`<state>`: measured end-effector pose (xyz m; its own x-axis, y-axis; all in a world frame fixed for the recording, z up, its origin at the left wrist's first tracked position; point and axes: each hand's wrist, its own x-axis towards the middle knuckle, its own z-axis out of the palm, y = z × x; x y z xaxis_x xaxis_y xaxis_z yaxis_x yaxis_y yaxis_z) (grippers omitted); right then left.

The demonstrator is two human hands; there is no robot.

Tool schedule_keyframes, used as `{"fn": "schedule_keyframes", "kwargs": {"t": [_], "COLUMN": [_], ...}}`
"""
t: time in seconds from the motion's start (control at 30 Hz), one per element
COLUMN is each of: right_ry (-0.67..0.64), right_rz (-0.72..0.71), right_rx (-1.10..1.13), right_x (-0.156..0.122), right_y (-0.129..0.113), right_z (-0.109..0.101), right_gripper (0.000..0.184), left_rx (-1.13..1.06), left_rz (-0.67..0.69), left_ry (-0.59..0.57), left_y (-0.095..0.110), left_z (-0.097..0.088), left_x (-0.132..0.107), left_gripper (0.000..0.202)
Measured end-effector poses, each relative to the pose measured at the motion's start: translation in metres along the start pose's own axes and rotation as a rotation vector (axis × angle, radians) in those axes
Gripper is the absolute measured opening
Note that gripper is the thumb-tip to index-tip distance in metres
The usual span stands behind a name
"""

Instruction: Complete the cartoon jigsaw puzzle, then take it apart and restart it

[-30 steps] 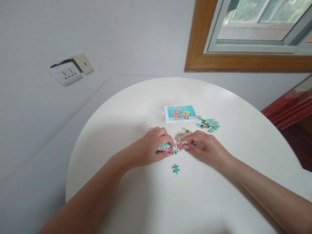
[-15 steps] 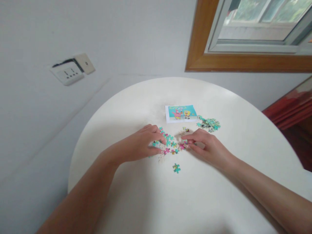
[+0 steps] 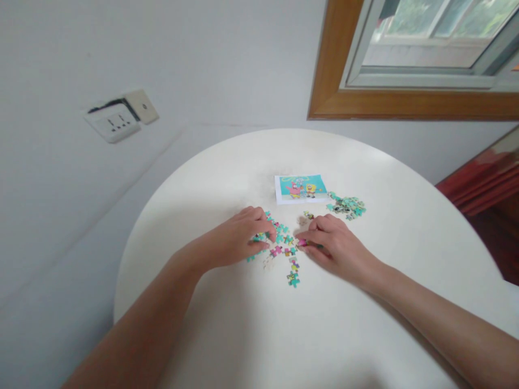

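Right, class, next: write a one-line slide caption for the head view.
Left hand and right hand among small jigsaw pieces on a white table, a cartoon picture lying beyond.

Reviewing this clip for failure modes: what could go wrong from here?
1. The left hand curls over part of the loose puzzle pieces, so covered ones could be missed or dragged.
2. The right hand has its fingertips at a small pink piece close beside others; a loose grip might slip or nudge its neighbours.
3. Pieces overlap in the far pile, so some may be hard to pick out.
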<state>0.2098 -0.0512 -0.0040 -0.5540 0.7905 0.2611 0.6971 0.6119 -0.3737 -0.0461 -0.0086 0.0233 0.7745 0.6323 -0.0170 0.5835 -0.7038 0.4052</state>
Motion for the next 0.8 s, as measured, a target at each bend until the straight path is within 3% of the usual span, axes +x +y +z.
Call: {"fn": "schedule_keyframes", "kwargs": {"t": [0.57, 0.7, 0.8], "right_ry": [0.099, 0.18, 0.15], "right_rz": [-0.004, -0.047, -0.13], "right_rx": [0.211, 0.173, 0.125], "right_x": [0.0021, 0.0038, 0.0037], "right_y": [-0.0051, -0.006, -0.0058], "right_z": [0.0043, 0.008, 0.0074], "right_gripper": [0.004, 0.009, 0.014], "left_rx": [-0.018, -0.017, -0.005], "left_rz": [0.042, 0.041, 0.016], "left_ry": [-0.005, 0.0, -0.004], "left_y": [0.0021, 0.0019, 0.0016], "left_z": [0.0016, 0.0013, 0.0004], "left_x": [0.0023, 0.0024, 0.0024], "left_gripper": [0.013, 0.013, 0.012]}}
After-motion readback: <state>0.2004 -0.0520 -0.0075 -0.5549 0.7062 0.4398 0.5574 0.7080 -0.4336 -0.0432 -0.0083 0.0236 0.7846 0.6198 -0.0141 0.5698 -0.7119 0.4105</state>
